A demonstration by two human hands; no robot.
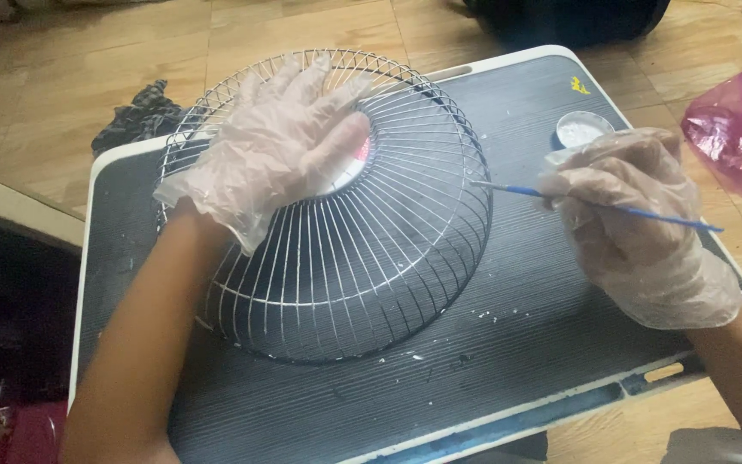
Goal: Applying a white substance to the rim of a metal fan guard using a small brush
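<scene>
A round wire fan guard (362,258) lies dome-up on a dark grey lap tray (526,326) with a white rim. My left hand (276,146), in a loose clear plastic glove, rests flat on top of the guard over its centre disc. My right hand (629,215), also gloved, grips a thin blue paintbrush (517,191). The brush tip points left and touches the guard's right side. A small round pot of white paint (583,129) sits just behind my right hand.
White paint flecks (483,316) dot the tray in front of the guard. A crumpled pink plastic bag (736,133) lies on the wooden floor at right. A dark cloth (139,116) lies behind the tray at left. A dark object (568,17) sits at the top.
</scene>
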